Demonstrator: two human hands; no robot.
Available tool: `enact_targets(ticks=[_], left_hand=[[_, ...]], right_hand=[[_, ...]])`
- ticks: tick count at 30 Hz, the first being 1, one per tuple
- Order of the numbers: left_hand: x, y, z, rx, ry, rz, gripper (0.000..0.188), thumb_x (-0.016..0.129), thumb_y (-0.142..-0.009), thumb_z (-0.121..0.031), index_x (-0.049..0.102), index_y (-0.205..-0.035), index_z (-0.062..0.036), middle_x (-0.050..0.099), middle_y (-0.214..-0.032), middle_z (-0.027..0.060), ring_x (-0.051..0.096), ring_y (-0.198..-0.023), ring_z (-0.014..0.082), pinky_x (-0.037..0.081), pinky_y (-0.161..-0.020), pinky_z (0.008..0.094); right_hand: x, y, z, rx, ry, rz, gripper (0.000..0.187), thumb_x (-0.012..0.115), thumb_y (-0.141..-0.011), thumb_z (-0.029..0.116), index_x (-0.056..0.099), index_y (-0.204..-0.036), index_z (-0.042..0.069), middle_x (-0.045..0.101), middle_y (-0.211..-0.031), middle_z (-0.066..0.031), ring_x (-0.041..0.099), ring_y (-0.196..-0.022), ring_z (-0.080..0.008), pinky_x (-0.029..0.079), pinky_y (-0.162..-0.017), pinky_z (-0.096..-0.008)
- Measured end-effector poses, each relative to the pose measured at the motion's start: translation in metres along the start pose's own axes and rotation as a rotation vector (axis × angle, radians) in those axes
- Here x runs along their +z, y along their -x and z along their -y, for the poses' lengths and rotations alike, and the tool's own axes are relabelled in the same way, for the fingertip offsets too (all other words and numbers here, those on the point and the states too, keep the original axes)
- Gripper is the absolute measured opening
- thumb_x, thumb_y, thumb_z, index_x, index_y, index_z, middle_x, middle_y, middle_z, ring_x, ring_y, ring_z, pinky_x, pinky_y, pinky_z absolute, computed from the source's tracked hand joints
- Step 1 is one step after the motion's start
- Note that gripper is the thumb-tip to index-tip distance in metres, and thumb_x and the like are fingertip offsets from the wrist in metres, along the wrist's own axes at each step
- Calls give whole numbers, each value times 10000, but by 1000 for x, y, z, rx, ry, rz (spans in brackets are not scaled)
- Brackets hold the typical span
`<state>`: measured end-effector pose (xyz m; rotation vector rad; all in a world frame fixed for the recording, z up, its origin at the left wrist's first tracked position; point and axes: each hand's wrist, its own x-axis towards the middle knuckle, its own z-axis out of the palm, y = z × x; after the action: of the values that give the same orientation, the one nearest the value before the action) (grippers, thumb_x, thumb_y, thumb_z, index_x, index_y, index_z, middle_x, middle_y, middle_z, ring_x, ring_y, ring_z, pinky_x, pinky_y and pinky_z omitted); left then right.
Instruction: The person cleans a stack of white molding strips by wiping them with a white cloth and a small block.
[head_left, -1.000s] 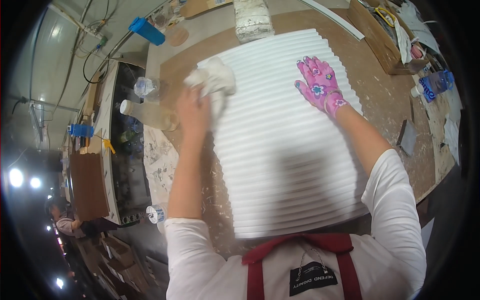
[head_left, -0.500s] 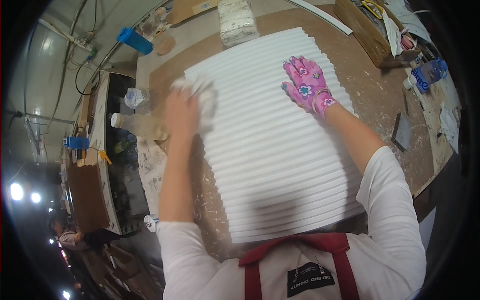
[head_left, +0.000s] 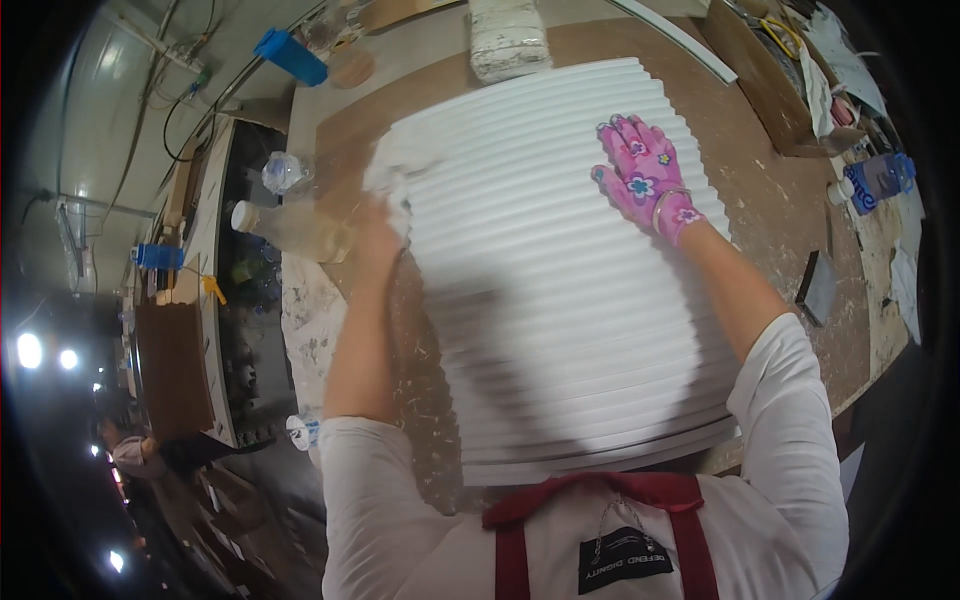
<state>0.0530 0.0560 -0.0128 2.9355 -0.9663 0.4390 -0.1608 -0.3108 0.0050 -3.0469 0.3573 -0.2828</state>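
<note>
A brown, paint-spattered workbench point(head_left: 770, 190) fills the middle of a cluttered workshop, with a lower shelf unit off its left side and dim lamps beyond. On the bench lies a white ribbed panel point(head_left: 560, 330), flat, covering most of the top. Its ridges run across from left to right, and its long axis runs from the person's chest away toward the far edge of the bench.

The left hand point(head_left: 375, 235) rests at the panel's far left edge, bare, fingers closed around a white rag point(head_left: 395, 175) bunched against the ribs. The right hand point(head_left: 640, 180), in a pink flowered glove, lies flat on the far right part of the panel with its fingers spread, holding nothing.

The panel's near edge reaches the person's red apron straps, and its left edge leaves a strip of bare bench beside the left forearm. On the right a wider band of bench stays free between the panel and the bench edge, where a small dark flat piece point(head_left: 818, 288) lies.

A clear plastic bottle point(head_left: 295, 228) lies on its side just left of the left hand, holding a pale liquid. A crumpled clear bottle point(head_left: 285, 172) sits beyond it. A blue container point(head_left: 290, 56) lies at the far left corner, and a blue-labelled bottle point(head_left: 875, 180) at the far right.
</note>
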Motion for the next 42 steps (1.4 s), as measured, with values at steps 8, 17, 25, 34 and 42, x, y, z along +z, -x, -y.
enact_targets(ticks=[8, 17, 25, 34, 42], left_hand=[[-33, -92, -226, 234, 302, 229, 452, 555, -937, -285, 539, -1337, -76, 527, -1333, 185, 467, -1263, 335, 387, -1052, 490], [24, -50, -44, 30, 40, -77, 438, 508, -973, -270, 519, -1358, -62, 529, -1325, 207, 489, -1238, 375, 401, -1031, 483], [-27, -135, -157, 63, 442, -146, 468, 581, -910, -382, 618, -1215, -29, 569, -1295, 228, 509, -1208, 407, 396, -1039, 489], [32, -111, -44, -36, 164, -65, 475, 517, -958, -333, 540, -1349, -66, 496, -1412, 139, 443, -1293, 399, 361, -1079, 509], [-66, -82, -87, 8, 1011, -422, 671, 604, -915, -189, 304, -1481, 10, 483, -1402, 249, 474, -1289, 353, 348, -1091, 373]], right_hand=[[-6, -4, 2, 21, 134, 116, 602, 443, -967, 440, 408, -1454, 88, 358, -1530, -163, 254, -1454, -324, 159, -1189, -470], [4, -3, -1, -27, 21, -67, 606, 472, -964, 435, 420, -1445, 70, 381, -1513, -173, 281, -1441, -337, 186, -1177, -473], [3, -3, -1, -11, 55, -13, 611, 462, -970, 437, 406, -1462, 77, 372, -1523, -173, 278, -1443, -340, 174, -1185, -463], [5, -1, 1, -41, -34, -136, 579, 506, -953, 374, 433, -1432, 56, 392, -1502, -183, 300, -1423, -361, 195, -1174, -491], [-20, -7, 9, -105, 14, -14, 614, 492, -964, 420, 413, -1435, 33, 408, -1473, -225, 350, -1386, -380, 238, -1157, -461]])
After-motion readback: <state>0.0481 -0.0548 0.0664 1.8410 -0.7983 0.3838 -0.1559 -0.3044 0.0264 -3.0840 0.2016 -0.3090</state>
